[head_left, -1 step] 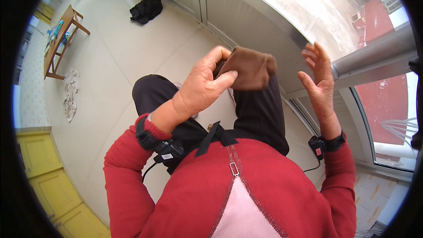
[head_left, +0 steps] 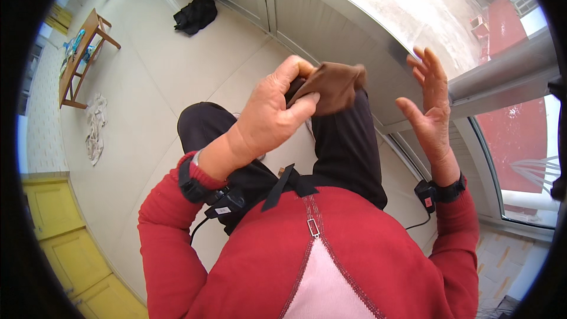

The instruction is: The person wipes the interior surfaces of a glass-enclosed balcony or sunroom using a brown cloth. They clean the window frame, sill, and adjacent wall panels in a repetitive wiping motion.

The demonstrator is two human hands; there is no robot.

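My left hand (head_left: pixel 273 119) is shut on a small brown cloth (head_left: pixel 335 85), pinched between thumb and fingers. It is held up over my raised leg in dark trousers (head_left: pixel 345 153). My right hand (head_left: pixel 430 105) is open with spread fingers, a little right of the cloth and not touching it. Both wrists carry black strapped devices, and my sleeves are red.
A white window sill and panelled wall (head_left: pixel 354 18) run just ahead, with a window frame (head_left: pixel 502 91) at the right. On the pale tiled floor lie a black bag (head_left: pixel 196 14) and a crumpled white cloth (head_left: pixel 94 127). A wooden table (head_left: pixel 82 53) stands far left, with yellow cabinets (head_left: pixel 65 248) at lower left.
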